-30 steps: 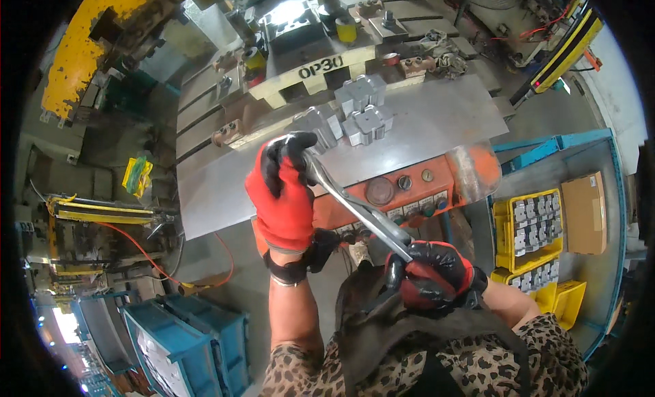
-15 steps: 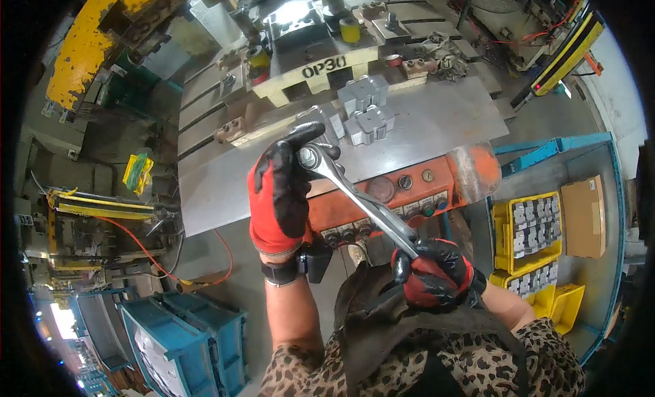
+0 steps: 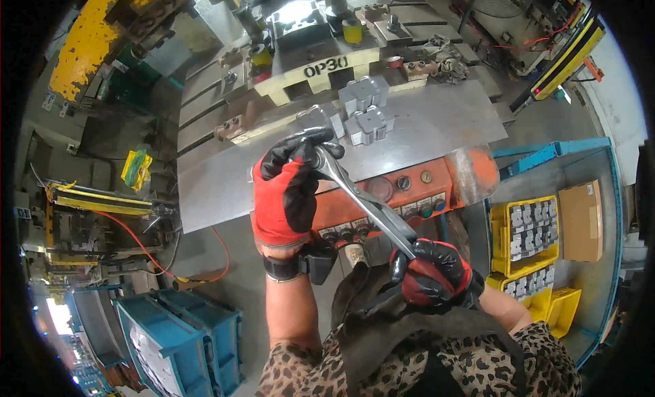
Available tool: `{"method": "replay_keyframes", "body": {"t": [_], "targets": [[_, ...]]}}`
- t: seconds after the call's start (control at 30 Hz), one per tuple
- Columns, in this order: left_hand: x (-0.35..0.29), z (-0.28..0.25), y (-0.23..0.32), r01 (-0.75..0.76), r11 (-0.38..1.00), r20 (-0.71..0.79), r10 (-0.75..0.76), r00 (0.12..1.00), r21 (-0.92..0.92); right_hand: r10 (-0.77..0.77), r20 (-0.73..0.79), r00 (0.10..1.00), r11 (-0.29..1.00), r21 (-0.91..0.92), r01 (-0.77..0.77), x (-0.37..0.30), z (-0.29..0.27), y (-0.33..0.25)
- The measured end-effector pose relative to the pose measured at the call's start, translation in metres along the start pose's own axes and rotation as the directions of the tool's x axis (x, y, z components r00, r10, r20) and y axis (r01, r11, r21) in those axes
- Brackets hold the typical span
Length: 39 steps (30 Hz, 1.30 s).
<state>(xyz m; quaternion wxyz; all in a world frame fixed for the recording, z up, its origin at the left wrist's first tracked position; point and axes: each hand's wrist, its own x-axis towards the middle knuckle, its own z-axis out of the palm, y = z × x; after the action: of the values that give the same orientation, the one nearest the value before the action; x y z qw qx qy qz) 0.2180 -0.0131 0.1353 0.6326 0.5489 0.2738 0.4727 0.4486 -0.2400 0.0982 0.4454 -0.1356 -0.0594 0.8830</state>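
A long silver metal arm-shaped part (image 3: 372, 207) slants across the space in front of me, with a rounded head at its upper left end. Around that head are the curled fingers of my left hand (image 3: 286, 185), in a red and black glove. My right hand (image 3: 437, 274), gloved alike, is closed on the narrower lower end, close to my apron. The part is held above an orange control panel (image 3: 327, 209). Just beyond my left fingers, several grey blocky metal castings (image 3: 370, 126) sit on the steel plate (image 3: 437, 134) of a press table.
Behind the plate stands a cream-coloured die block (image 3: 314, 73) with posts. To the right, yellow crates (image 3: 501, 240) of castings and a cardboard box (image 3: 582, 221) are in a blue-framed bin. Blue metal bins (image 3: 184, 342) stand at lower left. An orange hose (image 3: 143, 243) crosses the floor.
My left hand has turned and shifted slightly right, so the round face of the part's head, plain before, is now mostly turned away. My right hand keeps its hold, nearly in place.
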Motion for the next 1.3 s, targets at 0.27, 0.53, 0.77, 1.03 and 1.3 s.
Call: {"method": "replay_keyframes", "body": {"t": [0.27,0.53,0.77,1.03,1.3], "targets": [[0.004,0.011,-0.006,0.019,1.000,-0.049,-0.020,0.999,-0.014,-0.051,-0.096,0.994,0.998,-0.036,0.048,-0.003,0.001,0.002],[-0.002,-0.062,-0.032,-0.001,0.986,-0.173,-0.028,0.984,-0.164,-0.321,-0.268,0.908,0.936,-0.237,0.261,-0.043,-0.026,-0.033],[-0.063,-0.178,-0.050,0.020,0.948,-0.618,0.190,0.763,0.317,-0.901,-0.350,0.255,0.415,-0.868,0.273,-0.139,-0.107,-0.105],[-0.174,-0.317,-0.194,0.286,0.938,-0.796,-0.019,0.605,0.195,-0.869,-0.491,0.054,0.493,-0.870,0.014,-0.175,-0.275,-0.124],[-0.182,-0.242,-0.269,0.156,0.872,-0.453,-0.385,0.804,-0.464,-0.895,-0.413,-0.168,0.385,-0.906,0.176,-0.170,-0.306,-0.118]]}}
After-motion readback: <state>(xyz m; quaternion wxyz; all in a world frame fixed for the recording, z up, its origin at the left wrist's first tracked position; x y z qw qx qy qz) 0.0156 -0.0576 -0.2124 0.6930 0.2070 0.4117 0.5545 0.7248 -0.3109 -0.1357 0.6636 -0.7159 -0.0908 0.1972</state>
